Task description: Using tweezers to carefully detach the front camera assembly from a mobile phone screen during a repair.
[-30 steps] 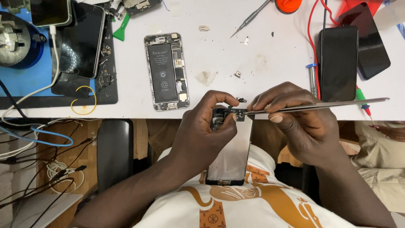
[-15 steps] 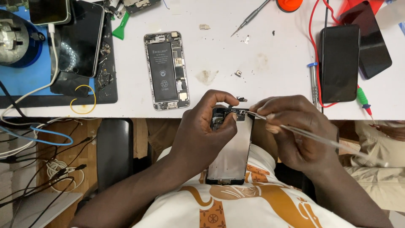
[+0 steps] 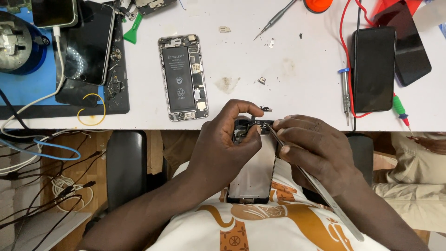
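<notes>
The left hand [image 3: 225,148] was clamped around the upper part of a detached phone screen panel [image 3: 253,174], which lay face down over the person's lap just near the table's near edge, its metal backing showing and its top end close under the white table [image 3: 288,65]. The right hand [image 3: 316,153] was closed on a pair of long metal tweezers [image 3: 320,190], whose tips met the small parts at the panel's top end while the handle slanted down to the right. Farther off on the table lay an opened phone body [image 3: 182,76] with its battery exposed, and to the right a dark phone [image 3: 374,69] beside a small screwdriver [image 3: 344,95].
</notes>
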